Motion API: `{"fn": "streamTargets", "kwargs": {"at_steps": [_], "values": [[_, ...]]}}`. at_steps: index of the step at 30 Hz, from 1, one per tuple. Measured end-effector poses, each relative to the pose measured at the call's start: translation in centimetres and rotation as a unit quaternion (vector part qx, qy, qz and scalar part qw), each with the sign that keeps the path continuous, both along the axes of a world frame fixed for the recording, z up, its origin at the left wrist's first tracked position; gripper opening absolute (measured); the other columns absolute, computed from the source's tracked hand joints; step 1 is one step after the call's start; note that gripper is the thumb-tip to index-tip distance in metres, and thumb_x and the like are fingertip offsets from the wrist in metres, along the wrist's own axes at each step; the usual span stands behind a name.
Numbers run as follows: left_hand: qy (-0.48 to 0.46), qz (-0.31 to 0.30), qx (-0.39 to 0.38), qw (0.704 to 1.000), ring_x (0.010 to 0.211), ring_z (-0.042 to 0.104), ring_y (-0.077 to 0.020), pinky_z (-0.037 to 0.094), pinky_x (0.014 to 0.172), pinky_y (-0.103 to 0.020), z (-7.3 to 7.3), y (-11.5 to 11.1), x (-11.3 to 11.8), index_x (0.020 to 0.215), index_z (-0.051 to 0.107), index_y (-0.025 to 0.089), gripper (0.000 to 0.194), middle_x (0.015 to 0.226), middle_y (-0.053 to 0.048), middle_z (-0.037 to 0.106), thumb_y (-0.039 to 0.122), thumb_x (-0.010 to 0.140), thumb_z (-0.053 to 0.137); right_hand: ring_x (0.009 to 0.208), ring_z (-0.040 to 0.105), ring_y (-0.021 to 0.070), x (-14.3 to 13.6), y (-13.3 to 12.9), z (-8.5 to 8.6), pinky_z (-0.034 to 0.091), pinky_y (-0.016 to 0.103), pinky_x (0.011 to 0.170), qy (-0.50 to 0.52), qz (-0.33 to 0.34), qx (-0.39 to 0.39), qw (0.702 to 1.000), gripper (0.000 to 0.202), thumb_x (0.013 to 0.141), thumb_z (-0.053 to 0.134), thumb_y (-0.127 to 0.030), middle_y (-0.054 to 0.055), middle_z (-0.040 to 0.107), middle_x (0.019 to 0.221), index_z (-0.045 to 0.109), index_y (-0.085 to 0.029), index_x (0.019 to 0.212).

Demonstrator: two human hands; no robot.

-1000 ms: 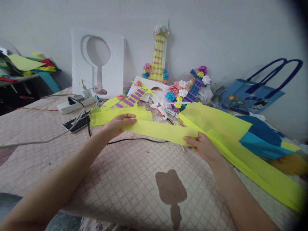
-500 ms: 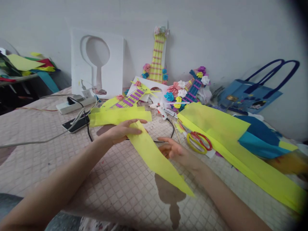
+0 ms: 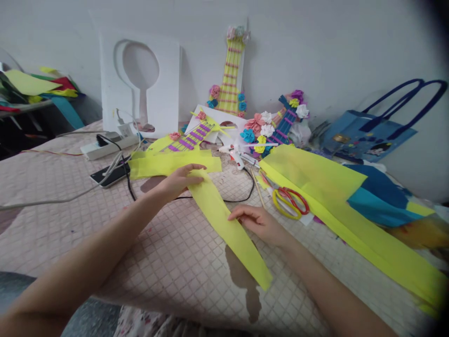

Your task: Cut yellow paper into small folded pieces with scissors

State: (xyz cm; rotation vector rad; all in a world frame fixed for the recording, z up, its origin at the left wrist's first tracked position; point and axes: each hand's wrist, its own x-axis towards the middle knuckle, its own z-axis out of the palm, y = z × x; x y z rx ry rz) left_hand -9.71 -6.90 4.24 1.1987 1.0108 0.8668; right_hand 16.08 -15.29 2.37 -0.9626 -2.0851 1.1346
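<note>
A long yellow crepe paper strip (image 3: 224, 220) slants from the table's middle toward its near edge. My left hand (image 3: 178, 181) is closed on the strip's far end, thumb on top and fingers beyond it. My right hand (image 3: 259, 223) has its fingers curled together at the strip's right edge, about halfway along, pinching it. The near end hangs free over a dark stain on the quilted tablecloth (image 3: 168, 262). More flat yellow strips (image 3: 171, 164) lie just beyond my left hand.
A white glue gun (image 3: 234, 154) and red-and-yellow scissors (image 3: 289, 203) lie behind my right hand. Large yellow crepe sheets (image 3: 315, 173) cover the right side. A phone (image 3: 111, 175) and power strip (image 3: 105, 147) with cables are left. Flower-decorated crafts (image 3: 229, 75) and a blue bag (image 3: 368, 133) stand behind.
My right hand has come from beside the strip onto its edge, its fingers closing there. The strip's near end has swung a little left. My left hand keeps its hold.
</note>
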Motion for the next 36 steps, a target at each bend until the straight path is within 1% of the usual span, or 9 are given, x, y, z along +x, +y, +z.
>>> {"fn": "streamTargets", "kwargs": {"at_steps": [3,7,9,11,14,18,27,30,36], "values": [[-0.006,-0.001,-0.003,1.000,0.074,0.061,-0.0145,0.047,0.067,-0.027,0.1,0.0,0.0,0.111,0.053,0.018,0.049,0.087,-0.004,0.063,0.024,0.066,0.071,0.103,0.057,0.0179,-0.3,0.0,-0.4,0.046,0.034,0.086,0.006,-0.001,0.077,0.997,0.032,0.086,0.045,-0.014,0.007,0.061,0.112,0.060,-0.023,0.112],[-0.012,-0.012,-0.025,1.000,0.079,0.063,-0.0175,0.048,0.071,-0.031,0.2,-0.1,0.0,0.112,0.053,0.016,0.052,0.092,-0.007,0.065,0.024,0.064,0.073,0.128,0.037,0.0224,-0.7,0.1,-0.5,0.037,0.042,0.101,-0.035,0.020,0.244,0.969,0.038,0.084,0.059,-0.022,0.009,0.037,0.142,0.055,-0.027,0.121],[-0.012,-0.008,-0.026,1.000,0.081,0.063,-0.0187,0.048,0.073,-0.032,0.2,0.0,-0.1,0.112,0.054,0.015,0.054,0.094,-0.009,0.066,0.025,0.063,0.074,0.132,0.033,0.0232,-0.8,-0.1,-0.2,0.034,0.046,0.102,-0.064,0.060,0.318,0.944,0.031,0.085,0.057,-0.021,0.008,0.039,0.143,0.058,-0.027,0.116],[-0.017,-0.004,-0.015,1.000,0.085,0.064,-0.0206,0.048,0.076,-0.034,0.2,0.1,-0.3,0.113,0.054,0.014,0.057,0.097,-0.011,0.066,0.027,0.062,0.075,0.133,0.032,0.0220,-0.9,-0.4,0.3,0.033,0.046,0.103,-0.088,0.103,0.359,0.923,0.027,0.088,0.050,-0.015,0.007,0.050,0.134,0.060,-0.024,0.112],[-0.022,-0.022,-0.007,0.999,0.086,0.065,-0.0227,0.048,0.077,-0.036,0.1,0.4,-0.7,0.115,0.052,0.013,0.061,0.101,-0.014,0.067,0.031,0.062,0.076,0.129,0.039,0.0183,-1.0,-0.9,0.9,0.031,0.045,0.105,-0.103,0.132,0.382,0.909,0.028,0.091,0.042,-0.010,0.006,0.063,0.119,0.060,-0.019,0.110],[-0.013,-0.047,-0.027,0.998,0.083,0.065,-0.0221,0.048,0.074,-0.035,0.2,0.5,-0.8,0.115,0.052,0.012,0.060,0.098,-0.015,0.068,0.032,0.064,0.075,0.123,0.047,0.0173,-1.1,-1.3,1.0,0.031,0.046,0.106,-0.098,0.128,0.409,0.898,0.024,0.091,0.044,-0.012,0.006,0.066,0.113,0.061,-0.018,0.107],[0.010,-0.009,-0.046,0.999,0.066,0.062,-0.0133,0.046,0.063,-0.026,-0.3,0.1,0.2,0.107,0.056,0.016,0.051,0.078,-0.003,0.067,0.028,0.061,0.076,0.104,0.059,0.0184,-0.8,-1.7,0.6,0.042,0.043,0.096,-0.041,0.104,0.426,0.898,0.027,0.089,0.048,-0.015,0.007,0.070,0.099,0.057,-0.019,0.114],[0.022,-0.029,-0.012,0.999,0.064,0.061,-0.0143,0.045,0.061,-0.026,-0.8,-0.1,0.7,0.105,0.056,0.015,0.049,0.072,-0.002,0.065,0.031,0.063,0.075,0.102,0.061,0.0191,-1.0,-2.0,0.7,0.044,0.042,0.094,-0.026,0.113,0.416,0.902,0.026,0.087,0.048,-0.016,0.007,0.070,0.096,0.057,-0.019,0.112],[0.093,-0.062,0.088,0.990,0.054,0.054,-0.0103,0.040,0.053,-0.022,-1.7,0.0,0.8,0.098,0.055,0.014,0.041,0.059,0.004,0.058,0.033,0.065,0.071,0.115,0.054,0.0208,-2.2,-2.9,-0.1,0.042,0.039,0.099,-0.032,0.194,0.376,0.905,0.018,0.080,0.054,-0.016,0.011,0.068,0.106,0.059,-0.015,0.097]]}}
